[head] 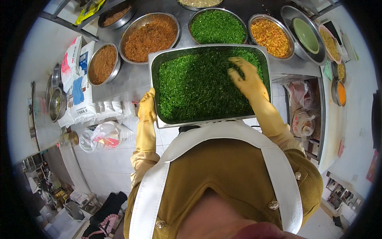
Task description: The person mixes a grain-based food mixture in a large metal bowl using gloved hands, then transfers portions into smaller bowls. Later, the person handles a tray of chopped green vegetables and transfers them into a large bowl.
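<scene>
A rectangular stainless steel pan point(209, 46) lies before me, its near edge by my white apron point(209, 134). Bright green chopped greens point(173, 80) fill its left side and far right corner; darker chopped greens point(215, 89) cover the middle. Both hands wear yellow rubber gloves. My left hand point(146, 106) grips the pan's left rim from outside, thumb up, with brown smears on the glove. Over the right part of the pan is my right hand point(246, 76), fingers spread and slightly curled above the dark greens. Nothing shows in its fingers; whether the tips touch the greens is unclear.
Beyond the pan, the metal table point(185, 35) carries bowls of brown shredded filling point(150, 40), chopped greens point(218, 27) and an orange-yellow chopped mix point(270, 37). A green plate point(306, 35) sits in a basin at right. White sacks point(82, 101) stand at left; a shelf holds plastic bags point(303, 122).
</scene>
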Demonstrator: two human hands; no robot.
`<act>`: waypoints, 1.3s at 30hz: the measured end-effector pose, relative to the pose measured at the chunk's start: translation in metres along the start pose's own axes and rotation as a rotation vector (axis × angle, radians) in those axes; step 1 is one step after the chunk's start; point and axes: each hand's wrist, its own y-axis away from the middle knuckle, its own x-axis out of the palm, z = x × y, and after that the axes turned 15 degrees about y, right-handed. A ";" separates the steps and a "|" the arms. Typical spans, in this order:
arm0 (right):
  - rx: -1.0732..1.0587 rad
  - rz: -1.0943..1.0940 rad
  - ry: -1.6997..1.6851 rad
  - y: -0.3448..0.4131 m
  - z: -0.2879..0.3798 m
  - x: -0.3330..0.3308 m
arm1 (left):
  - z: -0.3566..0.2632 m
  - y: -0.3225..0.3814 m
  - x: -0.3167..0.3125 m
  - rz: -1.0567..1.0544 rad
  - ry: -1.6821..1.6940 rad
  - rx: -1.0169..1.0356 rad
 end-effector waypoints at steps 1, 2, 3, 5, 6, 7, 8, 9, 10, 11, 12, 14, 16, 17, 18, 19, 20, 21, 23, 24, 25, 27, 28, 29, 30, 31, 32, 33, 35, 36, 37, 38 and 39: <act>0.093 -0.124 0.098 -0.002 -0.018 0.002 | -0.002 0.000 0.000 0.018 -0.005 -0.011; 0.145 -0.185 0.237 0.003 -0.041 -0.004 | -0.004 0.005 0.000 0.021 -0.094 0.024; 0.251 -0.265 0.367 0.012 -0.063 -0.008 | -0.007 0.006 0.000 0.007 -0.169 0.031; 0.508 -0.211 0.693 0.026 -0.105 -0.008 | -0.012 0.011 0.001 0.012 -0.067 -0.021; 0.477 -0.136 0.729 0.032 -0.124 -0.006 | -0.014 0.012 0.001 -0.005 -0.053 -0.022; 0.589 0.031 0.530 0.037 -0.142 -0.006 | -0.015 0.012 0.002 -0.014 -0.062 -0.022; 0.682 -0.056 0.338 0.045 -0.152 0.007 | -0.015 0.010 0.003 -0.021 0.051 -0.147; 0.744 -0.030 0.319 0.048 -0.165 0.015 | -0.014 0.008 0.005 -0.010 -0.161 -0.119; 0.716 0.118 0.340 0.043 -0.183 0.014 | -0.013 0.006 0.007 0.023 -0.276 0.010; 0.711 0.131 0.209 0.045 -0.196 0.016 | -0.011 0.004 0.010 0.035 -0.381 0.155; 0.750 0.073 0.192 0.044 -0.208 0.024 | -0.010 0.003 0.014 0.019 -0.491 0.120; 0.792 0.107 0.059 0.043 -0.232 0.028 | -0.008 0.005 0.022 -0.073 -0.561 0.087; 0.730 0.144 0.098 0.039 -0.249 0.031 | -0.007 0.011 0.029 -0.110 -0.407 0.015; 0.708 0.188 0.067 0.036 -0.256 0.030 | -0.009 0.014 0.032 -0.153 -0.085 -0.049; 0.709 0.192 0.077 0.028 -0.259 0.032 | -0.010 0.021 0.036 -0.273 0.250 -0.092; 0.648 0.203 0.168 0.019 -0.260 0.030 | -0.013 0.025 0.038 -0.297 0.283 -0.151; 0.649 0.217 0.120 0.006 -0.258 0.030 | -0.017 0.030 0.040 -0.314 0.312 -0.215; 0.642 0.236 0.121 -0.011 -0.254 0.029 | -0.021 0.034 0.040 -0.364 0.342 -0.220; 0.613 0.340 0.030 -0.048 -0.244 0.025 | -0.031 0.045 0.042 -0.445 0.488 -0.316; 0.620 0.373 0.035 -0.067 -0.238 0.024 | -0.037 0.050 0.042 -0.467 0.541 -0.354; 0.614 0.410 0.009 -0.087 -0.233 0.021 | -0.044 0.056 0.041 -0.474 0.595 -0.434; 0.467 0.464 0.022 -0.133 -0.224 0.026 | -0.062 0.069 0.037 -0.599 0.743 -0.429; 0.449 0.504 -0.024 -0.155 -0.220 0.030 | -0.071 0.077 0.034 -0.620 0.663 -0.493; 0.429 0.542 -0.104 -0.172 -0.216 0.033 | -0.084 0.083 0.028 -0.625 0.571 -0.546; 0.364 0.584 -0.104 -0.195 -0.209 0.039 | -0.096 0.092 0.026 -0.674 0.548 -0.625; 0.309 0.612 -0.124 -0.218 -0.203 0.046 | -0.109 0.097 0.024 -0.723 0.526 -0.676; 0.237 0.666 -0.071 -0.241 -0.193 0.055 | -0.123 0.104 0.024 -0.773 0.501 -0.753; 0.171 0.712 0.002 -0.267 -0.180 0.064 | -0.135 0.110 0.022 -0.907 0.478 -0.709; 0.131 0.826 -0.160 -0.311 -0.150 0.093 | -0.161 0.122 0.027 -1.039 0.729 -0.894; 0.058 0.792 -0.146 -0.349 -0.130 0.112 | -0.167 0.115 0.028 -1.086 0.721 -0.878; -0.068 0.815 -0.122 -0.365 -0.111 0.128 | -0.175 0.126 0.030 -1.116 0.685 -0.933; -0.083 0.922 -0.132 -0.377 -0.091 0.147 | -0.181 0.132 0.032 -1.134 0.653 -0.993; -0.118 0.979 -0.150 -0.382 -0.069 0.165 | -0.184 0.142 0.037 -1.225 0.647 -1.040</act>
